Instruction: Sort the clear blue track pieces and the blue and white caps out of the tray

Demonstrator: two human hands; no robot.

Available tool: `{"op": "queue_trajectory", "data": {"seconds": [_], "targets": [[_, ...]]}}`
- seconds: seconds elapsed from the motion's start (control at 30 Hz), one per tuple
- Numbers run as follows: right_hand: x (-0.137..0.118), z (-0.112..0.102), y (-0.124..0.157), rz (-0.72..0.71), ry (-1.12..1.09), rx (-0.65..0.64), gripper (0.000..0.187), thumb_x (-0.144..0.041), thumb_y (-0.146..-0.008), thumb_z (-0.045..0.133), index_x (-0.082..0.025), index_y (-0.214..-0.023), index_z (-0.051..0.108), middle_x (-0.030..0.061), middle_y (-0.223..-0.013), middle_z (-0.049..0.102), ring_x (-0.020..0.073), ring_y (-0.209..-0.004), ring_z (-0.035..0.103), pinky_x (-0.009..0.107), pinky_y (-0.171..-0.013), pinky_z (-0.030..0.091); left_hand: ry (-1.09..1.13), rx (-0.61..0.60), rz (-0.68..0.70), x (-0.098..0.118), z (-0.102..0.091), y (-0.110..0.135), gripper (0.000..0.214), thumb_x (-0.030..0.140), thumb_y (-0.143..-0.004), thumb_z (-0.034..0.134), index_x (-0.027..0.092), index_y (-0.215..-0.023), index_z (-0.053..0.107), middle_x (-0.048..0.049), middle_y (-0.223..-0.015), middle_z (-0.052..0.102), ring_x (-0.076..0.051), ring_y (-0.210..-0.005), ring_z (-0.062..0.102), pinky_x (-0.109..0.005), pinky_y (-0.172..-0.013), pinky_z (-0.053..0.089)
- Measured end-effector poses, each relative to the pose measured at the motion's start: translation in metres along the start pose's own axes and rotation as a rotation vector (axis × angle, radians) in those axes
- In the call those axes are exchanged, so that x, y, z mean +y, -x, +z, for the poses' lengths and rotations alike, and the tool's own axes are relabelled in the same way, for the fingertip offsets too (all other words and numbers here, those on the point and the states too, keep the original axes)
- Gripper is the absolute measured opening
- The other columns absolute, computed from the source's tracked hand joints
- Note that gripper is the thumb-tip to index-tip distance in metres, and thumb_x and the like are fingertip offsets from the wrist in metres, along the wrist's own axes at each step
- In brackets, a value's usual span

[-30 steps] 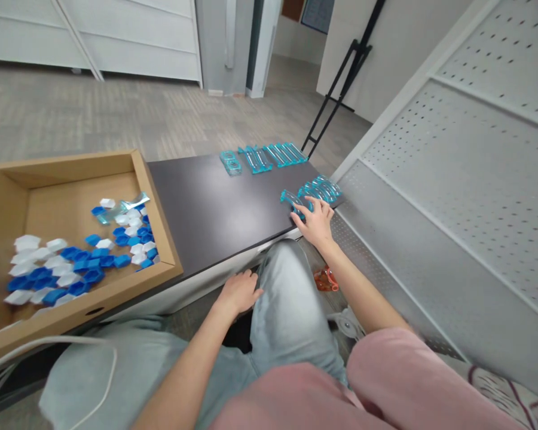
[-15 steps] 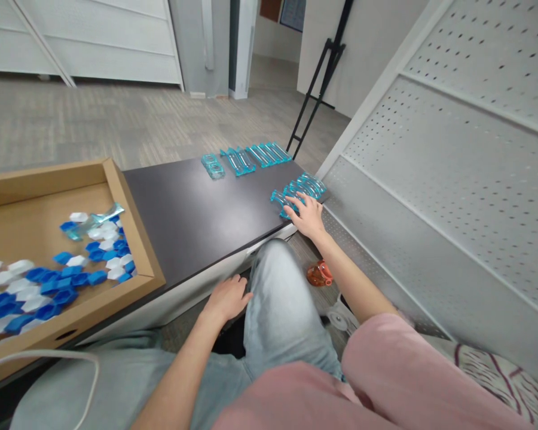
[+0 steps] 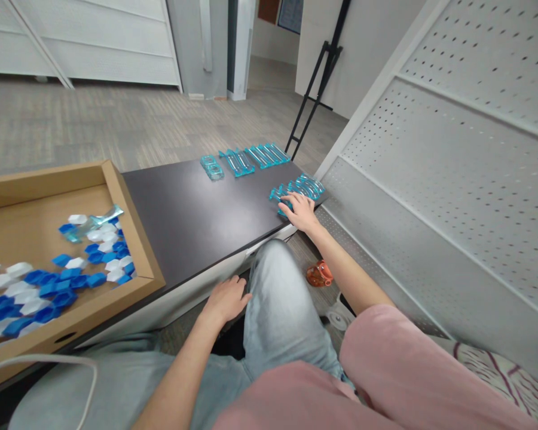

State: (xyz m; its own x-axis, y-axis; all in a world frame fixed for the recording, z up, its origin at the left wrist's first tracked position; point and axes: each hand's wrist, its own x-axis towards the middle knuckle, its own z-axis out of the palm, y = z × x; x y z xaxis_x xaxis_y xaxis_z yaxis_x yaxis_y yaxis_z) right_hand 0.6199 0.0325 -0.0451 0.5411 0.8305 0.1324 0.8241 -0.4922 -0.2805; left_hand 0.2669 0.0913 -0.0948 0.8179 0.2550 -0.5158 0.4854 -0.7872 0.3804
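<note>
My right hand (image 3: 299, 212) lies on the near right corner of the dark table (image 3: 197, 212), fingers curled over a group of clear turquoise curved plastic pieces (image 3: 303, 187). The piece nearest me is under its fingertips. My left hand (image 3: 226, 298) rests relaxed beside my left knee below the table edge, fingers loosely bent, holding nothing. More turquoise track pieces (image 3: 251, 158) lie in a row at the table's far edge.
A cardboard box (image 3: 130, 222) on the left of the table holds several blue and white hexagon pieces (image 3: 67, 275). A perforated white panel (image 3: 439, 179) stands close on the right. An orange object (image 3: 319, 273) lies on the floor. A black stand leg (image 3: 311, 83) rises behind the table.
My right hand has drawn its spread fingers in over the nearest turquoise pieces. The view shifted right, so the box slid left. My left hand stayed by the knee.
</note>
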Motion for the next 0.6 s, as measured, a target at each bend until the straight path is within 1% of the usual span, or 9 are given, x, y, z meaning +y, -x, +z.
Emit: {"op": "queue_trajectory", "data": {"seconds": [0.1, 0.17, 0.27, 0.33, 0.37, 0.43, 0.5, 0.6], "targets": [[0.002, 0.0, -0.002, -0.019, 0.005, -0.015, 0.052, -0.058, -0.126, 0.055, -0.028, -0.162, 0.079, 0.0169, -0.186, 0.065, 0.0376, -0.179, 0.049, 0.067, -0.146, 0.028, -0.003, -0.002, -0.003, 0.001, -0.001, 0.001, 0.046, 0.045, -0.118, 0.053, 0.027, -0.15, 0.08, -0.021, -0.165, 0.078, -0.044, -0.147, 0.078, -0.054, -0.125, 0.058], [0.003, -0.001, -0.001, -0.032, 0.009, -0.003, 0.053, -0.058, -0.126, 0.054, -0.029, -0.163, 0.078, 0.0176, -0.187, 0.063, 0.0385, -0.179, 0.049, 0.068, -0.145, 0.029, -0.008, -0.006, -0.005, 0.002, -0.002, 0.002, 0.046, 0.044, -0.118, 0.052, 0.028, -0.151, 0.08, -0.0207, -0.165, 0.078, -0.043, -0.147, 0.078, -0.054, -0.125, 0.058], [0.0, -0.006, 0.011, -0.06, 0.009, 0.096, 0.054, -0.058, -0.125, 0.055, -0.028, -0.163, 0.077, 0.0185, -0.186, 0.064, 0.0404, -0.175, 0.052, 0.067, -0.141, 0.034, -0.014, -0.012, -0.004, 0.003, -0.004, 0.003, 0.047, 0.044, -0.119, 0.051, 0.026, -0.151, 0.079, -0.0215, -0.166, 0.077, -0.043, -0.147, 0.078, -0.054, -0.126, 0.058], [-0.008, -0.011, 0.025, -0.1, 0.004, 0.159, 0.051, -0.057, -0.125, 0.055, -0.028, -0.159, 0.079, 0.0175, -0.179, 0.069, 0.0403, -0.168, 0.057, 0.065, -0.138, 0.037, -0.014, -0.014, -0.001, 0.004, -0.005, 0.003, 0.047, 0.043, -0.119, 0.051, 0.025, -0.152, 0.079, -0.0227, -0.165, 0.076, -0.044, -0.148, 0.078, -0.054, -0.127, 0.058], [-0.015, -0.014, 0.033, -0.135, -0.001, 0.165, 0.049, -0.057, -0.125, 0.054, -0.029, -0.154, 0.082, 0.0165, -0.173, 0.074, 0.04, -0.164, 0.059, 0.065, -0.136, 0.039, -0.013, -0.015, 0.001, 0.005, -0.006, 0.004, 0.047, 0.042, -0.119, 0.051, 0.024, -0.152, 0.079, -0.0234, -0.165, 0.076, -0.044, -0.148, 0.078, -0.054, -0.127, 0.058], [-0.032, -0.018, 0.05, -0.248, -0.024, 0.114, 0.046, -0.059, -0.125, 0.054, -0.032, -0.14, 0.088, 0.0139, -0.158, 0.082, 0.0394, -0.154, 0.065, 0.063, -0.132, 0.043, -0.009, -0.016, 0.006, 0.006, -0.008, 0.004, 0.047, 0.041, -0.118, 0.053, 0.023, -0.153, 0.079, -0.0244, -0.164, 0.077, -0.044, -0.149, 0.078, -0.055, -0.128, 0.058], [-0.055, -0.018, 0.064, -0.403, -0.071, -0.001, 0.045, -0.064, -0.124, 0.055, -0.037, -0.126, 0.091, 0.0105, -0.145, 0.087, 0.0384, -0.143, 0.071, 0.063, -0.127, 0.047, 0.003, -0.011, 0.008, 0.007, -0.008, 0.005, 0.047, 0.041, -0.118, 0.054, 0.023, -0.152, 0.08, -0.0241, -0.162, 0.077, -0.044, -0.15, 0.077, -0.055, -0.129, 0.058], [-0.097, -0.014, 0.076, -0.616, -0.158, -0.144, 0.043, -0.069, -0.122, 0.059, -0.044, -0.112, 0.092, 0.0053, -0.132, 0.091, 0.036, -0.126, 0.077, 0.064, -0.12, 0.05, 0.044, 0.013, 0.005, 0.008, -0.005, 0.005, 0.044, 0.045, -0.117, 0.057, 0.03, -0.151, 0.081, -0.0191, -0.163, 0.079, -0.043, -0.151, 0.077, -0.056, -0.13, 0.057]]}}
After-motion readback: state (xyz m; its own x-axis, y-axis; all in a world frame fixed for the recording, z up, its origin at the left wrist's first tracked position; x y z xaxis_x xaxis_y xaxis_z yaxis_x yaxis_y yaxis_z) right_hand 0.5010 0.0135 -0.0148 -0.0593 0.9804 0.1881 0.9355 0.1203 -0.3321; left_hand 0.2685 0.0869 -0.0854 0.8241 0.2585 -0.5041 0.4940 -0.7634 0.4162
